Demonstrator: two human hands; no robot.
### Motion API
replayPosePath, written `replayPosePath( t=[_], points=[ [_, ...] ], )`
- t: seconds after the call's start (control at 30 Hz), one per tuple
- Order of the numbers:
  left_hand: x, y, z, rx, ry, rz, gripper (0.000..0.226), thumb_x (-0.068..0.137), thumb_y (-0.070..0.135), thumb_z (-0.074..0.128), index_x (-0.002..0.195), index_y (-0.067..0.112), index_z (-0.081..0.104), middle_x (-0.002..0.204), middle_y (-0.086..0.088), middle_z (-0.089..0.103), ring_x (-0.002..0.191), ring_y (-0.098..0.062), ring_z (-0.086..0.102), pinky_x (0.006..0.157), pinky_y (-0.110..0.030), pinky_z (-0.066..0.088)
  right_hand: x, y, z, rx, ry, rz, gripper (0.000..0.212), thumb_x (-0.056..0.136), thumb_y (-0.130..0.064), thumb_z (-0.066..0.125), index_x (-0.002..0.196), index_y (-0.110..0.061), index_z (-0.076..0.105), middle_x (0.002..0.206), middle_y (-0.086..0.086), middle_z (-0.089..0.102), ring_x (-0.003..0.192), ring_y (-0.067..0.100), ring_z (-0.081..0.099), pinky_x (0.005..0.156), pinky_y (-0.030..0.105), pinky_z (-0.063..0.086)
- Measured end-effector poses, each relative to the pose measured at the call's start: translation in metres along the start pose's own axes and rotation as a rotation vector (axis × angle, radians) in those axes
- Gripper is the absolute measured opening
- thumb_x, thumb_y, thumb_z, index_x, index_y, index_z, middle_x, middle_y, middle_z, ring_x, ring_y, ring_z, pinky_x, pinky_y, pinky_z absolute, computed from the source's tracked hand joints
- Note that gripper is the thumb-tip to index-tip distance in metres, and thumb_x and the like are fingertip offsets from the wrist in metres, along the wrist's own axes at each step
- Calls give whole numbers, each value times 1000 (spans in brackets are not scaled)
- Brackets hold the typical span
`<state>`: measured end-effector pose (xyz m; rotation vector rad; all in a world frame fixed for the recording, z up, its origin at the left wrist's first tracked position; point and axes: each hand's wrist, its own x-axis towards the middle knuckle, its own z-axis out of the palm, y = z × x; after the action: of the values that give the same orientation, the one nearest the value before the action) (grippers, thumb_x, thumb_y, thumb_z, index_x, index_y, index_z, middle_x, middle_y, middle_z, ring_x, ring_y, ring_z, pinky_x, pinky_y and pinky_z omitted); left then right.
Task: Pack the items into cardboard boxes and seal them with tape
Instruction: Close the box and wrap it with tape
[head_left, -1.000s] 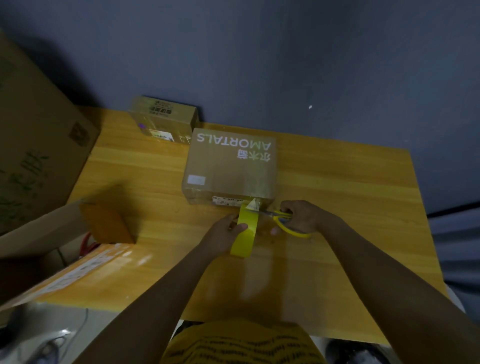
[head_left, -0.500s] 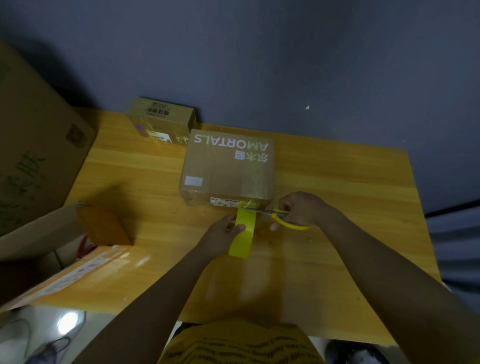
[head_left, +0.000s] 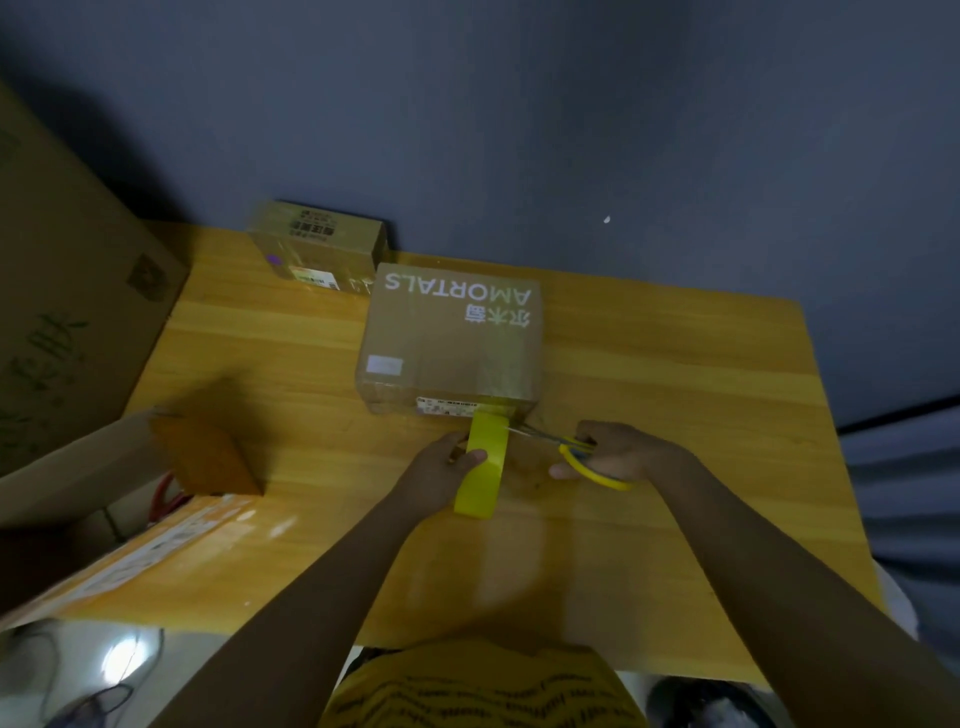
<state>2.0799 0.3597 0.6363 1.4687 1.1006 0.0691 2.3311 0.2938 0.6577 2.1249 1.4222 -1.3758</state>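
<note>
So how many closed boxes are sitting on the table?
2. The big AMORTALS box sits mid-table, just beyond the hands. A smaller box sits behind it by the wall. Other cardboard at the left edge is cut off, so I can't count it.

Matt cardboard box (head_left: 452, 343) (glossy tape (head_left: 482, 470) beside) on smooth varnished wooden table (head_left: 675, 395).
</note>
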Motion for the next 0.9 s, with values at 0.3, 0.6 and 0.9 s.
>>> replayPosePath(
  t=[0.3, 0.6, 0.9],
  points=[
    [-1, 0, 2, -51, -20, -7, 43, 99, 29, 50, 137, 11, 46, 122, -14, 61, 106, -30, 62, 90, -48, 51, -11, 28, 71, 71, 232, 263, 40, 96, -41, 49, 104, -3, 60, 102, 14, 60, 86, 26, 57, 69, 30, 44],
    [-1, 1, 2, -54, -12, 14, 40, 98, 28, 52, 135, 12, 49, 115, -13, 62, 103, -30, 62, 91, -51, 50, 5, -38, 88, 514, 583, 146, 24, 97, -23, 51, 105, -7, 67, 114, 15, 66, 110, 31, 59, 84, 33, 43],
    [4, 25, -21, 769, 225, 221, 38, 98, 45, 45, 88, 13, 63, 78, -3, 58, 86, -28, 62, 61, -32, 38, 8, -94, 78, 1245, 370, 4, 47, 92, -15, 62, 136, -12, 46, 104, -2, 62, 83, 5, 63, 69, 19, 53]
  ],
)
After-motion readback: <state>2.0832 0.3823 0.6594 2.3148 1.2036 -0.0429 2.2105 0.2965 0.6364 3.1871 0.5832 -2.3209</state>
